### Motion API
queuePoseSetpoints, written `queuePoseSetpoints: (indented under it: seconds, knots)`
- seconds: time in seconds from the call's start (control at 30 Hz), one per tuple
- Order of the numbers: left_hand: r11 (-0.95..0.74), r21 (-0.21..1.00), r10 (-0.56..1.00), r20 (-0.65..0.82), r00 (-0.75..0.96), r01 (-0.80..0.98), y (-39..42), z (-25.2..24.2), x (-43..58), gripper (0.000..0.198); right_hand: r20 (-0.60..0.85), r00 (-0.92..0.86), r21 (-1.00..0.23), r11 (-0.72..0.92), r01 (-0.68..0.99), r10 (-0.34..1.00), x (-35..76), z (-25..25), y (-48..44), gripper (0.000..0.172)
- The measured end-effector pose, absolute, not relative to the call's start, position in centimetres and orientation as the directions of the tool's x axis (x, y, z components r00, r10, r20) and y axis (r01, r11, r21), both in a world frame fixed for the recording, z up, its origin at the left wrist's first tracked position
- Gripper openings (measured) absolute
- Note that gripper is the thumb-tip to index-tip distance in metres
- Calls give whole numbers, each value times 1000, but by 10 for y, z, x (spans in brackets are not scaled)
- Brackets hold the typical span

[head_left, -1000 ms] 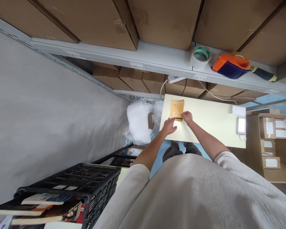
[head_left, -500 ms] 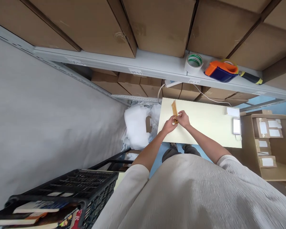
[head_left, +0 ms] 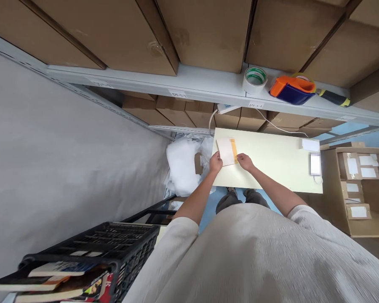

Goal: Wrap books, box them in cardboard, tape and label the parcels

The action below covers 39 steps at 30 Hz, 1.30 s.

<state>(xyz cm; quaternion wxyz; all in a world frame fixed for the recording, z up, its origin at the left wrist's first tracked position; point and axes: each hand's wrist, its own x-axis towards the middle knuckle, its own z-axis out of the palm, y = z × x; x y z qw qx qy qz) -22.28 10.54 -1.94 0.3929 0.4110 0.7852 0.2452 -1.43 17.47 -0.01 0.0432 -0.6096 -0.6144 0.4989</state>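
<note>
Tabletop [head_left: 281, 164] by shelving [head_left: 208, 82], pale grey wall [head_left: 82, 155], left hand [head_left: 215, 163], right hand [head_left: 245, 161] both holding booklet [head_left: 226, 151]

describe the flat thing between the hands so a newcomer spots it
Find the long cream table. Near its left end, between the left hand and right hand, is a pale, flat thing. Unlike the white items at the right end, it has an orange-yellow strip along its right side.

a shelf label [head_left: 177, 94] seems to read "d3-5-1".
</note>
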Motion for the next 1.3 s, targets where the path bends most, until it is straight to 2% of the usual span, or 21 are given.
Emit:
queuePoseSetpoints:
  seconds: [0.23, 0.4, 0.63, 0.97, 1.1, 1.3]
  knots:
    - [387, 632, 904, -404, -141, 671, 99, -22, -195, 61, -556, -143, -598, -274, 754, 819, 13, -19, 181, 53]
    - [367, 581, 882, -465, -73, 726, 95, -22, -185, 62, -576, -160, -605, -287, 743, 801, 13, -22, 178, 59]
    - [384, 564, 844, -536, -30, 731, 91, -21, -183, 66, -610, -150, -654, -388, 649, 778, 7, -21, 172, 57]
    - [394, 626, 856, -517, -20, 673, 84, -14, -181, 71, -696, 4, -606, -590, 533, 718, 1, -8, 168, 47]
    - [392, 649, 862, -507, -14, 652, 86, -12, -179, 69, -682, 18, -614, -586, 529, 731, 2, -4, 167, 43]
    - [374, 773, 898, -440, 9, 513, 99, -9, -163, 63, -611, 49, -639, -529, 559, 790, 12, 8, 173, 28]
